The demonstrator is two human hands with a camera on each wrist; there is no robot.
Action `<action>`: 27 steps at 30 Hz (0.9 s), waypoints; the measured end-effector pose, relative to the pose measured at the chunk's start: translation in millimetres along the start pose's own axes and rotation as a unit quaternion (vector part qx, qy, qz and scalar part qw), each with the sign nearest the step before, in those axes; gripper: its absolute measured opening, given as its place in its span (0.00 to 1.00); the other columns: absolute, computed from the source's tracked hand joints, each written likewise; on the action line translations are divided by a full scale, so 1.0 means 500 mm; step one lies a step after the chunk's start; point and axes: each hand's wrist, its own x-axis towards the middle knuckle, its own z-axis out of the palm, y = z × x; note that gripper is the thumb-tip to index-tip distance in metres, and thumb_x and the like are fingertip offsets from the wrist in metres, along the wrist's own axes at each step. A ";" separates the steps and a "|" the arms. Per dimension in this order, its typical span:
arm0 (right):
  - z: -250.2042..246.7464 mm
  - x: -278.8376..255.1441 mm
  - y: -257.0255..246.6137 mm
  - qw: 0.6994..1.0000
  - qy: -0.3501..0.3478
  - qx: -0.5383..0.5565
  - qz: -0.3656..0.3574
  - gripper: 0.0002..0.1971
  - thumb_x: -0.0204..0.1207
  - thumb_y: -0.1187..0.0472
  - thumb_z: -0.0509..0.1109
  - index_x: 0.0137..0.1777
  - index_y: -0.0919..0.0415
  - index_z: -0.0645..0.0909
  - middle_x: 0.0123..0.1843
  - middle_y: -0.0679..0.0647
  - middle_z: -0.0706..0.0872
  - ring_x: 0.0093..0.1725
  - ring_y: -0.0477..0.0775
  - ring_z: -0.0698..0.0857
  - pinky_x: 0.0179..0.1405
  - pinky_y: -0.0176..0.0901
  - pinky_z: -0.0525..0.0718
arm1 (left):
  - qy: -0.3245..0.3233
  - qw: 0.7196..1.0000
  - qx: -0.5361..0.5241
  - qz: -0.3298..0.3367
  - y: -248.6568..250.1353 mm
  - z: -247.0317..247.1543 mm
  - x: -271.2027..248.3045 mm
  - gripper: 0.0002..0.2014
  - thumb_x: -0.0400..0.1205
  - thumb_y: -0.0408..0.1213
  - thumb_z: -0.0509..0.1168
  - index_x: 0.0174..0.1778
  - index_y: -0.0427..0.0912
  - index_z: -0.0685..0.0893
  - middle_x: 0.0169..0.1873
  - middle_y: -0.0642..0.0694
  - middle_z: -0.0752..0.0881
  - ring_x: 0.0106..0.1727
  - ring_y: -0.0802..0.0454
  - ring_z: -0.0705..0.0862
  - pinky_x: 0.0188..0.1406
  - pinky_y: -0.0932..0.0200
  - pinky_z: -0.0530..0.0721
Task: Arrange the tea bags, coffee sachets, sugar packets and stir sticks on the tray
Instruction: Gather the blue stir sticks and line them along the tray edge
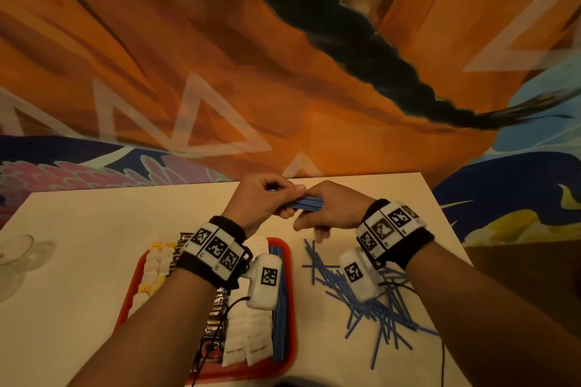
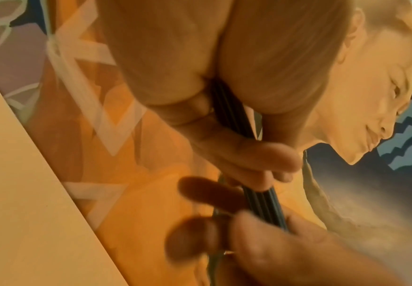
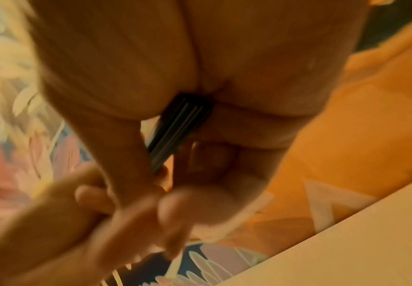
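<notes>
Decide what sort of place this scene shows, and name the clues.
Probably a café or hotel refreshment corner, though I can't be sure: a painted mural covers the wall behind a pale table, where a red serving tray holds sachets and stir sticks, near a glass.

loose stir sticks (image 1: 374, 305) lie right of tray (image 1: 290, 292).

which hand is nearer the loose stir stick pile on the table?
Right. The right hand is above the far end of the loose stir stick pile; the left hand is farther left, above the red tray.
</notes>
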 end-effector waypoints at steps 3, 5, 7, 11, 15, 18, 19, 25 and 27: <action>0.017 0.008 -0.004 0.988 0.062 -0.136 0.030 0.05 0.79 0.58 0.72 0.50 0.57 0.87 0.37 0.49 0.92 0.24 0.44 0.81 0.21 0.35 0.78 | 0.045 0.998 -0.006 -0.035 -0.016 0.002 0.001 0.14 0.82 0.39 0.70 0.32 0.37 0.82 0.28 0.42 0.84 0.19 0.52 0.78 0.15 0.64 0.73; 0.034 0.015 0.002 0.981 0.089 -0.169 0.038 0.06 0.79 0.55 0.71 0.49 0.54 0.88 0.36 0.49 0.92 0.29 0.43 0.85 0.30 0.39 0.84 | 0.096 0.994 0.043 -0.039 -0.037 -0.001 0.005 0.19 0.83 0.41 0.71 0.28 0.40 0.76 0.23 0.43 0.79 0.16 0.52 0.73 0.13 0.64 0.66; 0.046 0.021 0.013 0.976 0.094 -0.190 0.055 0.07 0.77 0.52 0.73 0.49 0.53 0.88 0.35 0.49 0.91 0.35 0.47 0.89 0.42 0.44 0.88 | 0.118 0.988 0.097 -0.025 -0.055 -0.005 0.007 0.21 0.82 0.38 0.72 0.26 0.40 0.73 0.17 0.45 0.74 0.14 0.52 0.70 0.14 0.65 0.65; 0.058 0.028 0.035 0.976 -0.004 -0.190 0.109 0.13 0.74 0.50 0.76 0.53 0.57 0.86 0.34 0.49 0.91 0.28 0.44 0.86 0.38 0.39 0.86 | 0.113 0.975 0.189 0.003 -0.079 -0.019 0.010 0.22 0.81 0.36 0.72 0.23 0.41 0.73 0.10 0.54 0.72 0.12 0.54 0.71 0.16 0.67 0.69; 0.093 0.059 0.075 0.966 -0.040 -0.203 0.153 0.16 0.78 0.50 0.71 0.52 0.64 0.87 0.32 0.55 0.89 0.27 0.49 0.84 0.35 0.42 0.83 | 0.114 0.967 0.229 0.011 -0.111 -0.027 0.012 0.21 0.81 0.36 0.72 0.23 0.41 0.74 0.09 0.54 0.74 0.11 0.56 0.73 0.17 0.67 0.72; 0.116 0.084 0.108 0.966 0.012 -0.206 0.157 0.15 0.79 0.49 0.70 0.47 0.63 0.84 0.37 0.56 0.86 0.34 0.54 0.85 0.33 0.42 0.81 | 0.143 0.976 0.165 -0.019 -0.144 -0.032 0.012 0.19 0.82 0.46 0.72 0.31 0.40 0.76 0.18 0.50 0.78 0.16 0.50 0.78 0.16 0.63 0.70; 0.123 0.091 0.119 0.968 0.030 -0.194 0.157 0.15 0.79 0.49 0.70 0.46 0.62 0.82 0.38 0.56 0.85 0.35 0.55 0.85 0.33 0.42 0.81 | 0.162 0.981 0.102 -0.041 -0.157 -0.031 0.011 0.19 0.82 0.50 0.70 0.36 0.39 0.77 0.24 0.47 0.80 0.18 0.47 0.78 0.16 0.62 0.70; 0.189 0.128 0.197 0.961 0.099 -0.150 0.210 0.12 0.81 0.52 0.64 0.47 0.61 0.75 0.44 0.56 0.80 0.45 0.61 0.86 0.40 0.48 0.85 | 0.124 0.967 -0.084 -0.207 -0.267 0.019 -0.009 0.23 0.84 0.54 0.65 0.53 0.33 0.78 0.30 0.43 0.85 0.25 0.46 0.78 0.22 0.57 0.76; 0.217 0.137 0.221 0.959 0.074 -0.161 0.219 0.10 0.80 0.53 0.65 0.48 0.60 0.75 0.47 0.57 0.81 0.46 0.61 0.85 0.40 0.47 0.81 | 0.119 0.964 -0.052 -0.232 -0.310 0.032 -0.008 0.20 0.88 0.49 0.63 0.53 0.31 0.81 0.30 0.38 0.84 0.25 0.47 0.79 0.23 0.57 0.77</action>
